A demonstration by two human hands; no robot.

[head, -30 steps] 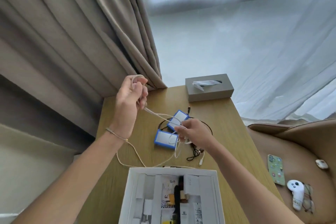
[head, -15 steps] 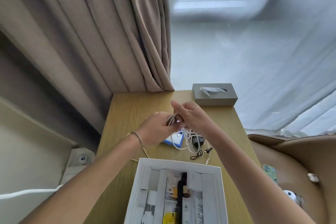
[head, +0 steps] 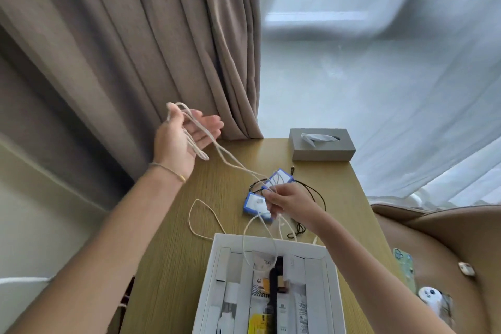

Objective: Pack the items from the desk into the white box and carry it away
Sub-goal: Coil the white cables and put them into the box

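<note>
A long white cable point(head: 230, 161) stretches between my two hands over the wooden desk point(head: 217, 192). My left hand point(head: 181, 141) is raised at the desk's far left, fingers spread, with loops of the cable draped over it. My right hand point(head: 290, 202) pinches the cable above two blue-edged white packs point(head: 254, 203), and slack loops hang down from it. A black cable point(head: 311, 192) lies tangled by the packs. The white box point(head: 214, 274) stands open at the near edge, holding several tubes and packets.
A grey tissue box point(head: 322, 146) sits at the desk's far right corner. Beige curtains point(head: 135, 62) hang behind the desk on the left, sheer ones on the right. A tan chair point(head: 447, 238) at right carries a phone point(head: 404, 260) and a white controller point(head: 431, 298).
My hands were together over the packs half a second ago. The left hand has swung up and to the left, pulling the white cable out into a long span.
</note>
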